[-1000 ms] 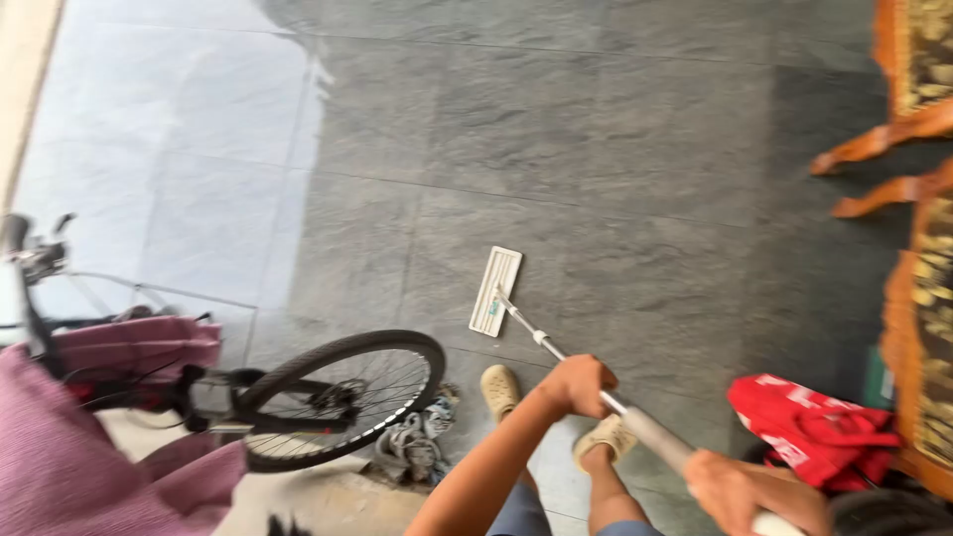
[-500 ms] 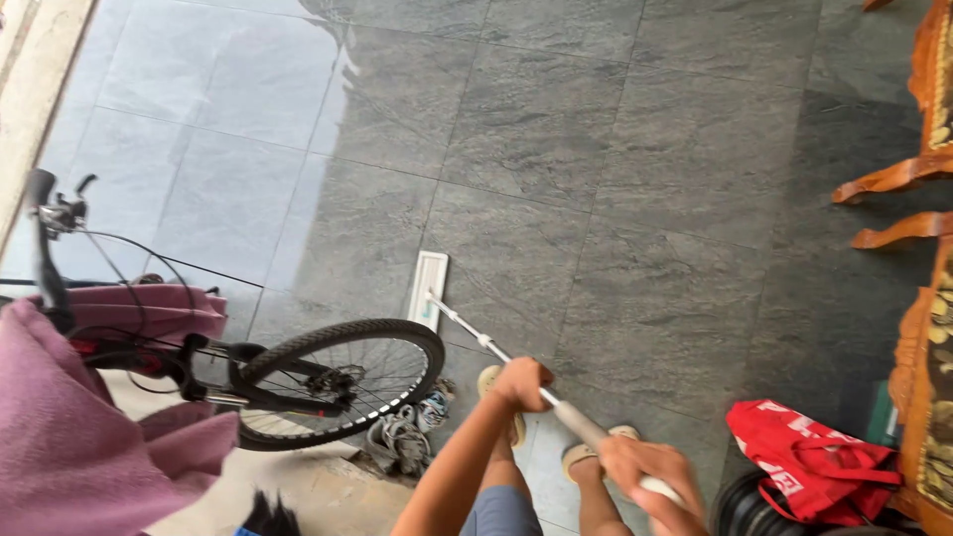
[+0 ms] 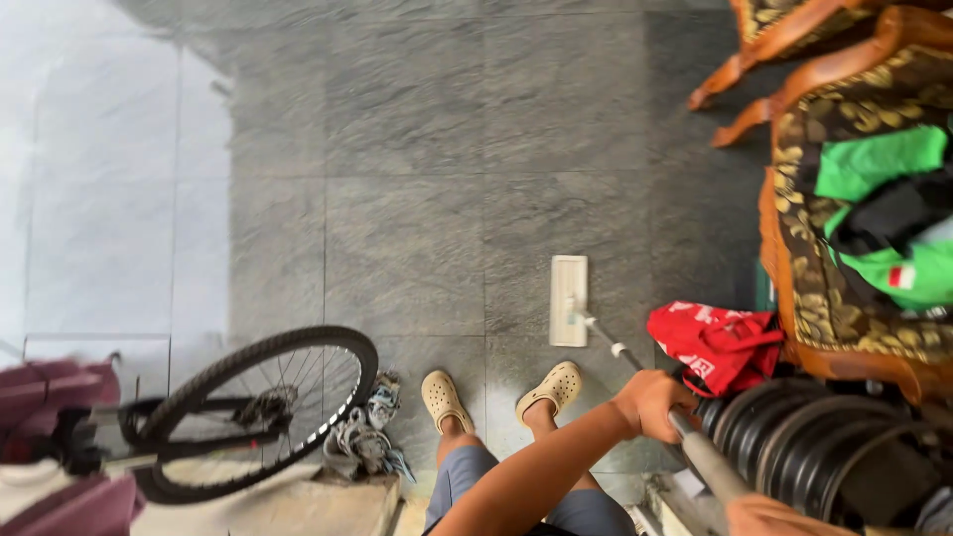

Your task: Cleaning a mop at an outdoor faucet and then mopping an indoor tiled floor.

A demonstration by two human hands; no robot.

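I hold a flat mop with a white rectangular head resting on the grey tiled floor, just ahead of my right foot. Its metal pole slants back toward me. My left hand grips the pole partway down. My right hand closes around the upper end at the bottom edge of the view, only partly seen. My feet in beige clogs stand on the tiles behind the mop head.
A bicycle wheel and a pink cloth are at lower left, with a pair of sneakers beside a raised step. A red bag, stacked black tyres and carved wooden seating with green bags crowd the right.
The mop head has swung from beside the bicycle wheel over to the right, near the red bag. My view has turned right, showing the wooden seating and the tyres.
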